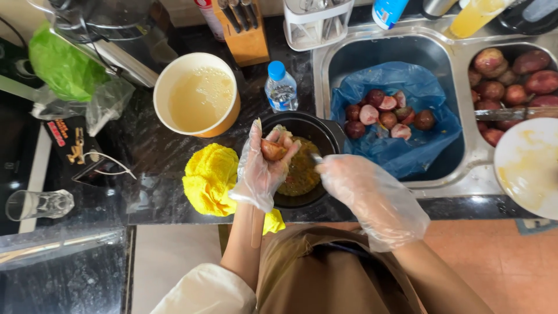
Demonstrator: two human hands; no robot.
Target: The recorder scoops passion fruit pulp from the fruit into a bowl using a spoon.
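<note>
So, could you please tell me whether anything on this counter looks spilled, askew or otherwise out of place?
Nothing is clearly spilled. One oddity: the blue plastic bag lining the steel sink basin holds emptied fruit halves. The gloved left hand holds a fruit half over the black bowl, so pulp lands inside.

Left hand (261, 166), clear glove: holds passion fruit half (272, 150) over black bowl (325, 132), frame centre | Right hand (363, 189), gloved: grips a utensil handle (317, 157) at bowl rim | Yellow cloth (209, 177): left of bowl on dark surface (145, 151) | Blue bag (430, 139) with emptied shells: sink, upper right | Juice tub (197, 96): upper centre-left
</note>
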